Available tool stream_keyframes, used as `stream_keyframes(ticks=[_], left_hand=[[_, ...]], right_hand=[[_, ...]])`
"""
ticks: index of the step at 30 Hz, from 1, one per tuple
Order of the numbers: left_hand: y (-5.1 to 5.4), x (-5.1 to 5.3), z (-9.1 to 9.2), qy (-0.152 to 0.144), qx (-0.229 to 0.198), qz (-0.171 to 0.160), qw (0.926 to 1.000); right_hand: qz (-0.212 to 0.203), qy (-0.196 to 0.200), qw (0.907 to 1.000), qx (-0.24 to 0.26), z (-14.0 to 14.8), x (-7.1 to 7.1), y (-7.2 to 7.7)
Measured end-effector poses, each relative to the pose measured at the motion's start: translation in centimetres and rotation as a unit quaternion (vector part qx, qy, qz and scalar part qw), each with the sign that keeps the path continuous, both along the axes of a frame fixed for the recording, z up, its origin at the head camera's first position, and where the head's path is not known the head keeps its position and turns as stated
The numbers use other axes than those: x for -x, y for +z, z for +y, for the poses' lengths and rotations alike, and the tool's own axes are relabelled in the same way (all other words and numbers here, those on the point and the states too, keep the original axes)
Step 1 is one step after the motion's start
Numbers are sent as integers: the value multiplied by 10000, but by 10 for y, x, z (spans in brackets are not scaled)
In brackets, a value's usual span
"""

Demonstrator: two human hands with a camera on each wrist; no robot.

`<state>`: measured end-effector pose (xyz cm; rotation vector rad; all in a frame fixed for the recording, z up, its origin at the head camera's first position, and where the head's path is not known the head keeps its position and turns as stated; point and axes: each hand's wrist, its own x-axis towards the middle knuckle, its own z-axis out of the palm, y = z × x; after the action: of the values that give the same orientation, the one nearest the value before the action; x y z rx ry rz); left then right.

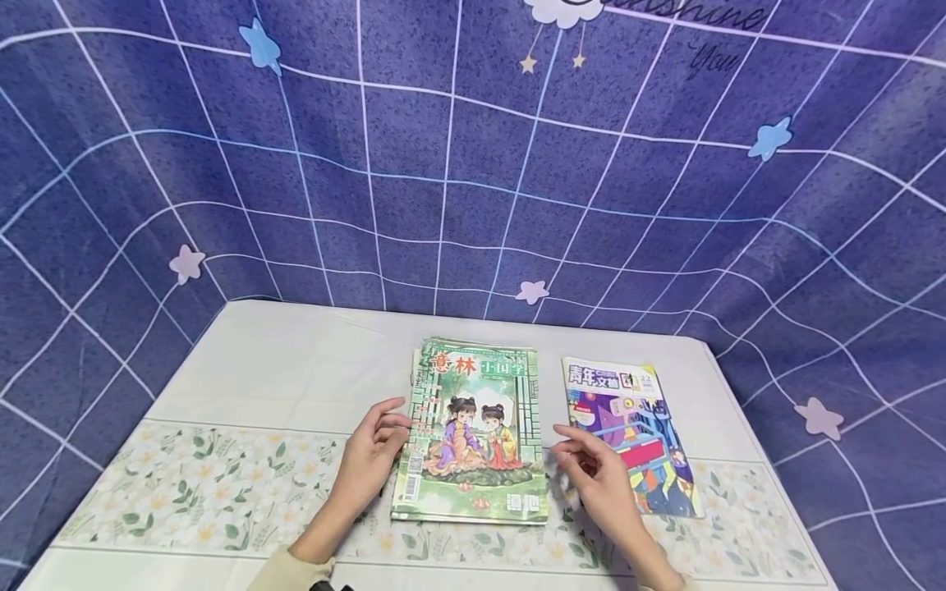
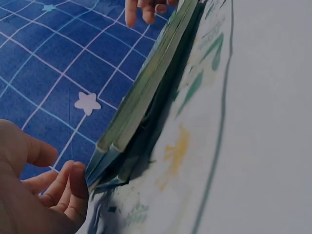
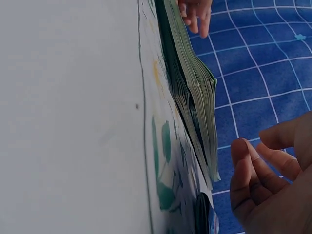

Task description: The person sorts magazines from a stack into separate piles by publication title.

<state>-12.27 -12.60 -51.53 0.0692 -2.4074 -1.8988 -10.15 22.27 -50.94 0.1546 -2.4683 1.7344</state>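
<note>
A stack of magazines (image 1: 473, 435) with a green illustrated cover of two children lies flat in the middle of the table. At its left edge is my left hand (image 1: 373, 451), fingers loosely bent and the tips very near the spines; whether they touch cannot be told. My right hand (image 1: 602, 484) hovers off the stack's right side with its fingers relaxed and nothing in them. Partly behind that hand lies a purple and blue magazine (image 1: 643, 435). In the left wrist view, the stacked spines (image 2: 141, 102) show side-on; the right wrist view shows the page edges (image 3: 195, 92).
The table (image 1: 296, 353) has a white cover with a flowered band (image 1: 244, 484) across it. Behind and on both sides hangs a blue gridded curtain (image 1: 399, 205) with star shapes.
</note>
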Motion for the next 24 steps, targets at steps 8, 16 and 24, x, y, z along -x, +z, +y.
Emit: stream_keyframes(ticks=[8, 16, 24], left_hand=[[-9, 1, -2, 196, 241, -41, 9995], [-12, -1, -3, 172, 249, -66, 9995], [-16, -3, -5, 105, 210, -7, 9997]], right_hand=[[-28, 91, 9999, 61, 1, 2, -8], [-160, 251, 9994, 156, 1, 4, -12], [-382, 258, 9986, 250, 3, 4, -16]])
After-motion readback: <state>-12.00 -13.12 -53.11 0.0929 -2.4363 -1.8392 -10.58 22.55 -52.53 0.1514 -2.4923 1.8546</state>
